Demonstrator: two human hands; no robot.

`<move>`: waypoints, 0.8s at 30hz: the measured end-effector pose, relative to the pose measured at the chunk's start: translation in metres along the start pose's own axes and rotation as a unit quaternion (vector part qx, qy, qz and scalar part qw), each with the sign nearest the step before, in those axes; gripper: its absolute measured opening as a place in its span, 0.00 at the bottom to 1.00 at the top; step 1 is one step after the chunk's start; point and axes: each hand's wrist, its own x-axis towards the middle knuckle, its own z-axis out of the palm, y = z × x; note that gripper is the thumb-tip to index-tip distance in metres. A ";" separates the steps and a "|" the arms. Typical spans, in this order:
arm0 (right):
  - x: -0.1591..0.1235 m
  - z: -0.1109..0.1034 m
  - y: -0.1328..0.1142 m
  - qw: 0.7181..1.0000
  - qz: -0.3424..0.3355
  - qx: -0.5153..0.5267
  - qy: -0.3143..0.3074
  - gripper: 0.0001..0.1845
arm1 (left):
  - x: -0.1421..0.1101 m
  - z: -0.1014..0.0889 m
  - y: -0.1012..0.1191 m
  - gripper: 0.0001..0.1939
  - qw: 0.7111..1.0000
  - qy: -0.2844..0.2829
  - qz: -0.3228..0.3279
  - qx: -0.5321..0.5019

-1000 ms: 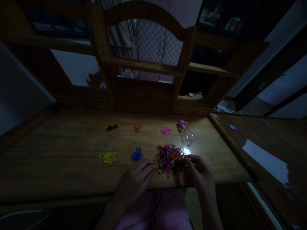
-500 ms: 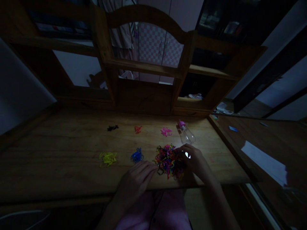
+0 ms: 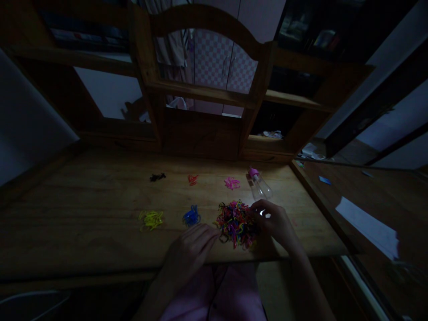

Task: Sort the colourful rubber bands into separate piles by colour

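Note:
A mixed heap of small coloured rubber bands (image 3: 236, 223) lies on the wooden desk in front of me. My right hand (image 3: 276, 223) reaches into its right edge, thumb and forefinger curled together at the bands; what they pinch is too dark to make out. At the heap's left side is my left hand (image 3: 194, 245), its fingertips pressed together near a dark band, their contents not visible. Sorted small piles lie beyond and to the left: blue bands (image 3: 191, 216), yellow bands (image 3: 151, 220), black bands (image 3: 157, 177), red bands (image 3: 192, 179) and pink bands (image 3: 232, 183).
A clear bottle with a pink cap (image 3: 261, 185) lies behind the heap, close to my right hand. Wooden shelving (image 3: 200, 133) rises along the desk's back. To the right, a lower brown surface holds a white paper (image 3: 368, 227) and a small blue card (image 3: 324, 180).
My right hand has shifted slightly at the heap's right edge, its thumb and fingers arched a little more. My left hand has stayed almost in place.

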 end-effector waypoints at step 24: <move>-0.011 0.007 0.006 0.918 0.203 0.331 0.085 0.18 | 0.005 0.003 0.002 0.09 0.993 0.052 -0.086 -0.066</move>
